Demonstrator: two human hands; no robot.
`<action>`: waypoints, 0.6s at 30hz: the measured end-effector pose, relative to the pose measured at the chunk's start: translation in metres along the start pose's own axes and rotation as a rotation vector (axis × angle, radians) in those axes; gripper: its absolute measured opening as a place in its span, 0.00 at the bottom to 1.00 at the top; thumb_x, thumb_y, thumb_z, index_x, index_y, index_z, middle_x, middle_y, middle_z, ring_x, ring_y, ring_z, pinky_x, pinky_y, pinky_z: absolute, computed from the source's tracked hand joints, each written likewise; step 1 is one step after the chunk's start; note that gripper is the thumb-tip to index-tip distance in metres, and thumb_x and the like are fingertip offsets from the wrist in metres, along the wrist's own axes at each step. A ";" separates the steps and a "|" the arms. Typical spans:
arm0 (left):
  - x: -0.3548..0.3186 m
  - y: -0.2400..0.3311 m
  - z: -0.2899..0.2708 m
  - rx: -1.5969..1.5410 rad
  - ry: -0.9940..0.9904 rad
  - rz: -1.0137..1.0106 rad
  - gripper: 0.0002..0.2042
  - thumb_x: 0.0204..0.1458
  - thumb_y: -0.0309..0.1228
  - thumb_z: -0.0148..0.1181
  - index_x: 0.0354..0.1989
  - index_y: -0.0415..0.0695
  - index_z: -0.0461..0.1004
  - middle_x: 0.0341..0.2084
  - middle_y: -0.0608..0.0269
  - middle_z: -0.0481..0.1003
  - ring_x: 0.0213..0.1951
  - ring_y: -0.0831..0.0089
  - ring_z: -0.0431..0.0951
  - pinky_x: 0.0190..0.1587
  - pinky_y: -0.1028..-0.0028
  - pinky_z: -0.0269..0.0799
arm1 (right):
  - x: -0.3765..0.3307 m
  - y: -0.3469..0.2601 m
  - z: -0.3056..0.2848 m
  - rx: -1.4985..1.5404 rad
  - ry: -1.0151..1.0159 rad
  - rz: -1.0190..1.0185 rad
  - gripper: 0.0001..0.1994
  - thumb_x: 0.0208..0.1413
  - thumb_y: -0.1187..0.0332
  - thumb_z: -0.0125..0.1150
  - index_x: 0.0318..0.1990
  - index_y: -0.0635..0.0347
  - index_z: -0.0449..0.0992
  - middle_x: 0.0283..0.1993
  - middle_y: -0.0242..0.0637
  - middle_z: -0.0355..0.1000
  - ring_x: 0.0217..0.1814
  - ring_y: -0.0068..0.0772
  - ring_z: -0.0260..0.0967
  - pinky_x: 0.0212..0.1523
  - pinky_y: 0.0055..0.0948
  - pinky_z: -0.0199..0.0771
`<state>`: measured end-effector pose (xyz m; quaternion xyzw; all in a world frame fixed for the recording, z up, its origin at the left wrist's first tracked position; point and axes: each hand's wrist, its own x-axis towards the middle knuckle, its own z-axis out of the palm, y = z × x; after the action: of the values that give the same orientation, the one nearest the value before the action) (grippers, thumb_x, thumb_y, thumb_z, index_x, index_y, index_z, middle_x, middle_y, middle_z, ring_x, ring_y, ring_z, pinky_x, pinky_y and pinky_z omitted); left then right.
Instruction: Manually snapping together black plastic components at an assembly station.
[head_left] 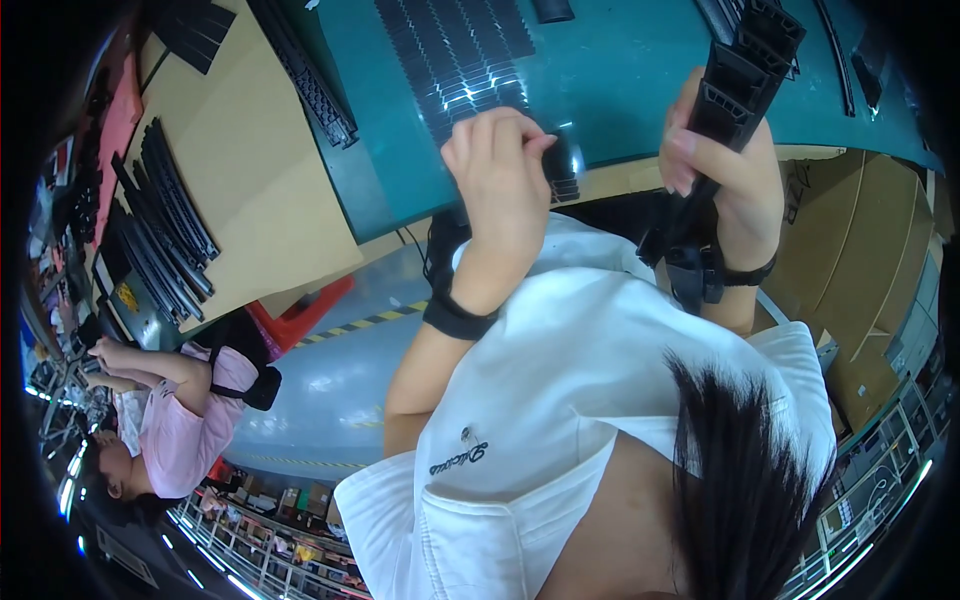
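At far left a co-worker (180,420) in pink sits by black strips (165,225) on cardboard. My left grip (500,175) pinches together on the ribbed black mat (455,55) lying on the green surface (620,90). My right grip (715,165) is clamped on a black ribbed bar (740,65), tilted above the surface edge.

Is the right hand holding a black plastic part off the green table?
Yes, the right hand is closed around a long black ribbed plastic part, lifted above the green table.
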<state>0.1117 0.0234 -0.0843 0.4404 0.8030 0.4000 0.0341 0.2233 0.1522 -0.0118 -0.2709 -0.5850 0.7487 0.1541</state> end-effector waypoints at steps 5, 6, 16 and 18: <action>0.024 0.000 -0.037 -0.495 -0.264 -0.389 0.02 0.38 0.20 0.55 0.22 0.38 0.68 0.34 0.58 0.69 0.35 0.71 0.67 0.39 0.74 0.61 | 0.001 0.000 0.006 0.104 -0.062 0.073 0.06 0.37 0.75 0.57 0.24 0.64 0.65 0.14 0.32 0.62 0.13 0.20 0.59 0.16 0.17 0.59; 0.032 0.003 -0.048 -0.669 -0.368 -0.533 0.02 0.39 0.19 0.53 0.23 0.37 0.69 0.37 0.56 0.69 0.38 0.71 0.68 0.40 0.75 0.63 | 0.001 -0.001 0.007 0.139 -0.089 0.091 0.05 0.37 0.76 0.58 0.23 0.64 0.67 0.15 0.31 0.63 0.14 0.18 0.60 0.17 0.16 0.59; 0.091 0.058 -0.098 -0.759 -0.430 -0.263 0.02 0.42 0.22 0.53 0.24 0.36 0.68 0.33 0.56 0.72 0.36 0.76 0.70 0.42 0.81 0.61 | -0.003 -0.015 0.025 0.133 -0.214 0.219 0.06 0.35 0.78 0.59 0.22 0.63 0.68 0.16 0.29 0.63 0.14 0.16 0.59 0.16 0.15 0.56; 0.091 0.056 -0.100 -0.774 -0.426 -0.262 0.02 0.42 0.22 0.53 0.24 0.36 0.68 0.33 0.56 0.72 0.36 0.76 0.70 0.42 0.81 0.61 | -0.004 -0.016 0.026 0.192 -0.233 0.205 0.07 0.34 0.78 0.60 0.22 0.63 0.67 0.16 0.28 0.63 0.14 0.16 0.58 0.16 0.15 0.56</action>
<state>0.0536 0.0456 0.0480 0.3623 0.6186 0.5634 0.4105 0.2093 0.1335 0.0086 -0.2246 -0.4941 0.8392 0.0332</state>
